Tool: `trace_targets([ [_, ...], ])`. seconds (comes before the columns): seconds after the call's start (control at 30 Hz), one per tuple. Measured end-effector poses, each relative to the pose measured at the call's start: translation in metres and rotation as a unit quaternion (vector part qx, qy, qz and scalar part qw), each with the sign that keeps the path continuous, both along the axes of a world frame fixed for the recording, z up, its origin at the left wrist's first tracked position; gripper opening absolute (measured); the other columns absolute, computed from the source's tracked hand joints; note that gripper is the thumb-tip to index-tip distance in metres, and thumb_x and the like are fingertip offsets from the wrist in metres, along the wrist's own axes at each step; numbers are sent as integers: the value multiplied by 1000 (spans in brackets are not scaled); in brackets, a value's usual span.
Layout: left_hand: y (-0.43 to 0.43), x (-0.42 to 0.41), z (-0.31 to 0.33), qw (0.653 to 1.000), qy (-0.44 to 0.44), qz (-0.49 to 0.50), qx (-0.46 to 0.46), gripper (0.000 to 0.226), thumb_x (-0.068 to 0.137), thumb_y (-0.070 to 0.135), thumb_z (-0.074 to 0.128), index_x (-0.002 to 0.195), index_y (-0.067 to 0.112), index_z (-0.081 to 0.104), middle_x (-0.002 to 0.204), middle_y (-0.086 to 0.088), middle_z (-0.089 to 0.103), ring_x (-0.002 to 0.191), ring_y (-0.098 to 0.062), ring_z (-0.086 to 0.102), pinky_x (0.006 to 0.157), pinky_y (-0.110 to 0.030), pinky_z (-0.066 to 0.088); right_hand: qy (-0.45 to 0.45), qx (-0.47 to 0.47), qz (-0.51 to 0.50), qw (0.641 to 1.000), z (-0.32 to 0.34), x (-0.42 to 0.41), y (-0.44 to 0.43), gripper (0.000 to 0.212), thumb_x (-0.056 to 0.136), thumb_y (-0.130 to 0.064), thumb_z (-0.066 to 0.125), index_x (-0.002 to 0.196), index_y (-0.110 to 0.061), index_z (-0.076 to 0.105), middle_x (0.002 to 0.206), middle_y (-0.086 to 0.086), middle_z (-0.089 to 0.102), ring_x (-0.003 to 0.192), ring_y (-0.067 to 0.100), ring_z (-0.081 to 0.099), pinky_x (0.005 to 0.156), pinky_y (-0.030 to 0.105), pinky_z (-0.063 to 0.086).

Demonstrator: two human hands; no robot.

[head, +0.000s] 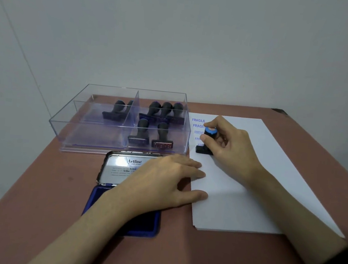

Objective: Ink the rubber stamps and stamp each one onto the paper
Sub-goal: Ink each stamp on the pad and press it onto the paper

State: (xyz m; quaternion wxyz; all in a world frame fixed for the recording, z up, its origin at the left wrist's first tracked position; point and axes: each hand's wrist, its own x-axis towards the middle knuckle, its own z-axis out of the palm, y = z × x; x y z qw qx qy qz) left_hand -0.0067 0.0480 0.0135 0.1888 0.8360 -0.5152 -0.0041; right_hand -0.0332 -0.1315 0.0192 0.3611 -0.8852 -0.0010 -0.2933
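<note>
Head view looks down on a reddish-brown table (35, 193) set against a pale wall (178, 36). On its right half lies a white sheet of paper (258, 193), seemingly the top of a thin stack. To the left of the paper, at the back, stands a clear plastic box (88, 132) split by a divider into two compartments: the left one holds dark-handled rubber stamps (115, 111) lying together, too overlapped to count, and the right one holds five more stamps (159, 117), three in a back row and two in front, one of them with a reddish base (161, 145). In front of the box sits an open blue ink pad (151, 225); its raised metal lid (118, 167) carries a label reading "Artline" with smaller lines of print below that are too fine to read.

The left hand (164, 180) lies flat and spread, palm down, across the ink pad with its fingertips pressing the paper's left edge, holding nothing. The right hand (229, 143) is closed around the handle of a black stamp (204, 150) with a blue cap (210, 131), whose base rests on the paper near its upper left corner.

Blue stamped words run down the paper beside that stamp: "FRAGILE" (198, 120), a second "FRAGIL…" partly hidden by the fingers, then lines starting "AMEND" (198, 132), also cut off by the hand.
</note>
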Motion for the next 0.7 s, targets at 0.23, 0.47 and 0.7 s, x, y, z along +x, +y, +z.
trace_targets([
  [0.23,1,1,0,1000,-7,0,-2,53,80,63,48,124,34,57,136,16,49,124,2,40,102,-26,38,-5,-11,4,1000,0,1,-1,12,84,-10,66,85,-7,54,54,1,42,52,12,32,50,13,31],
  [0.47,0,0,0,1000,0,-2,-7,56,77,63,44,123,34,58,136,16,50,125,2,40,103,-27,38,-9,-9,5,1000,0,1,-1,13,84,-10,66,86,-4,55,54,-4,41,52,11,33,50,11,31],
  [0.7,1,0,1,1000,-15,-8,-8,48,84,56,54,126,33,55,139,17,46,127,3,37,105,-24,34,-8,-2,3,1000,-1,0,0,13,84,-10,66,85,-5,54,52,-8,40,51,10,33,50,10,31],
])
